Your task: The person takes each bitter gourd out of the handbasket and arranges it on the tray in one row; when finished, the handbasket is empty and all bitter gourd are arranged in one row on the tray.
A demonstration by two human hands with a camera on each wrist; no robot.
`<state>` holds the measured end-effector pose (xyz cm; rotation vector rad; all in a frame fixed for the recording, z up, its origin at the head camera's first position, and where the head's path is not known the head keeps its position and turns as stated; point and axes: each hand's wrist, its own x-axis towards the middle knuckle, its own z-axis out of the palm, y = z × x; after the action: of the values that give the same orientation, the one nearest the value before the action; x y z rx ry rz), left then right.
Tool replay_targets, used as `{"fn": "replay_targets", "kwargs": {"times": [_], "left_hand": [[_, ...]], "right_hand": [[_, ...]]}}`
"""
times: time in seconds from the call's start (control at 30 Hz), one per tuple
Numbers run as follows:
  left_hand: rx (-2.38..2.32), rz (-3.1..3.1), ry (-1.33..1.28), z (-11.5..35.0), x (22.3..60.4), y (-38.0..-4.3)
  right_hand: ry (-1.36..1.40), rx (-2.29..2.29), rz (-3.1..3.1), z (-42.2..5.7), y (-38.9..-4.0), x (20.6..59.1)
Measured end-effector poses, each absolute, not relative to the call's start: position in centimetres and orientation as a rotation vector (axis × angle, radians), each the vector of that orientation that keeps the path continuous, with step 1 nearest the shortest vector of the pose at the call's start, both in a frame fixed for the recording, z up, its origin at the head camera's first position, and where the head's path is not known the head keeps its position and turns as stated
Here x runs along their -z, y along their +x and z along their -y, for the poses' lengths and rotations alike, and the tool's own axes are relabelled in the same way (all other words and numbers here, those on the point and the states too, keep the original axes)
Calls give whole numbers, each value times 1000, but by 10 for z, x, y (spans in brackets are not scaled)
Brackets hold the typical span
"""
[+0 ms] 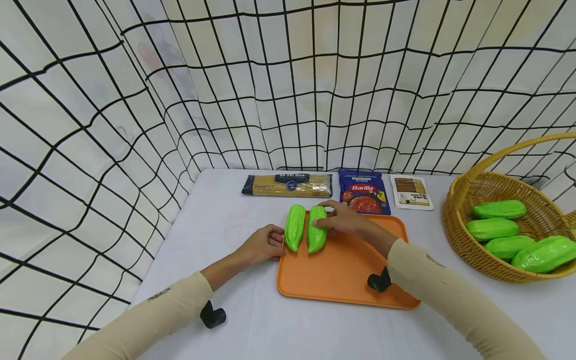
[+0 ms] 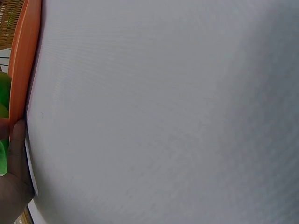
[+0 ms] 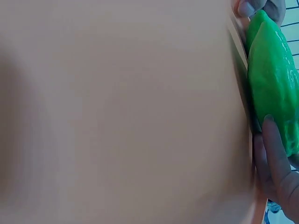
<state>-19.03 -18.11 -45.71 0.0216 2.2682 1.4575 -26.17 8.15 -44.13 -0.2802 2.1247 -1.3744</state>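
Note:
Two long, glossy, ridged green vegetables, shaped like bitter melons, lie side by side on the orange tray (image 1: 333, 280). My right hand (image 1: 342, 217) grips the right green vegetable (image 1: 317, 235), thumb on its near side and fingers around its far end; the right wrist view shows the thumb against its ridged skin. The left green vegetable (image 1: 294, 227) lies along the tray's left edge. Beside it my left hand (image 1: 261, 245) pinches the tray's left rim, with digits on both sides of that rim (image 2: 25, 56) in the left wrist view.
A wicker basket (image 1: 459, 245) with several more green vegetables (image 1: 497, 229) stands at the right. Behind the tray lie a spaghetti pack (image 1: 290, 186), a blue Barilla pouch (image 1: 363, 192) and a small white-and-brown packet (image 1: 411, 192). Black netting (image 1: 315, 92) over white cloth borders the table.

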Motion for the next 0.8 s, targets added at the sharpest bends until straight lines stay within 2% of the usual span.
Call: {"fn": "replay_targets", "kwargs": {"times": [0.8], "left_hand": [[-1430, -2288, 32, 181, 455, -191]], "right_hand": [[-274, 1456, -2105, -72, -258, 437]]}}
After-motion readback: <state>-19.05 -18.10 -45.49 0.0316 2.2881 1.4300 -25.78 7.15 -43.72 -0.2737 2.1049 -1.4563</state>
